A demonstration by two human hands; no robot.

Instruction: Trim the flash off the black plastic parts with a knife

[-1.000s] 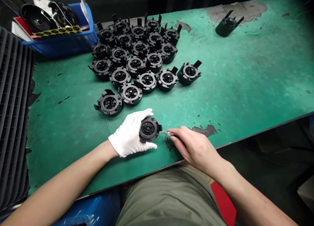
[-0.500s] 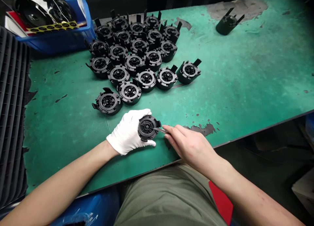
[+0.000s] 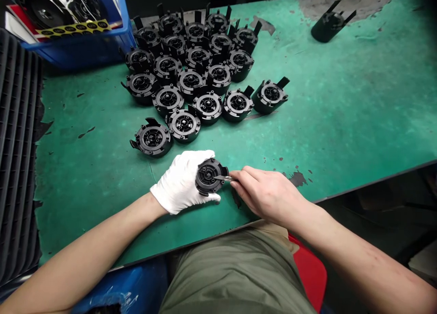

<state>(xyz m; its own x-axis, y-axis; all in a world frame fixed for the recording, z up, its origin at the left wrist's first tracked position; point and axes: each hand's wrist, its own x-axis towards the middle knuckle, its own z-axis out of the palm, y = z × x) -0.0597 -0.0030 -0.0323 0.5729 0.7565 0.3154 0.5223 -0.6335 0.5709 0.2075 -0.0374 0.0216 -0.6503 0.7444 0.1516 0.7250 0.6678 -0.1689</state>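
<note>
My left hand (image 3: 184, 182), in a white glove, is closed around a round black plastic housing (image 3: 207, 176). The housing's ribbed face with its rings is turned up towards me. Bare and pinched closed, my right hand (image 3: 262, 189) grips a slim metal tool with a pointed blade (image 3: 221, 178), which looks like a craft knife. Its tip lies over the housing's face, right of the centre; whether it touches cannot be made out. Just beyond my gloved hand stand more black housings of the same kind, the closest one (image 3: 152, 139) at the front left of the group.
Several similar housings (image 3: 191, 82) stand close together on the worn green tabletop (image 3: 307, 123). One housing (image 3: 327, 26) stands apart at the far right. A blue bin (image 3: 85, 50) with black parts is at the back left, beside a black ribbed tray (image 3: 18, 159).
The view has shifted slightly, so most things sit a little further right. Both hands keep their hold on the housing and the metal tool, whose blade tip stays over the housing's face.
</note>
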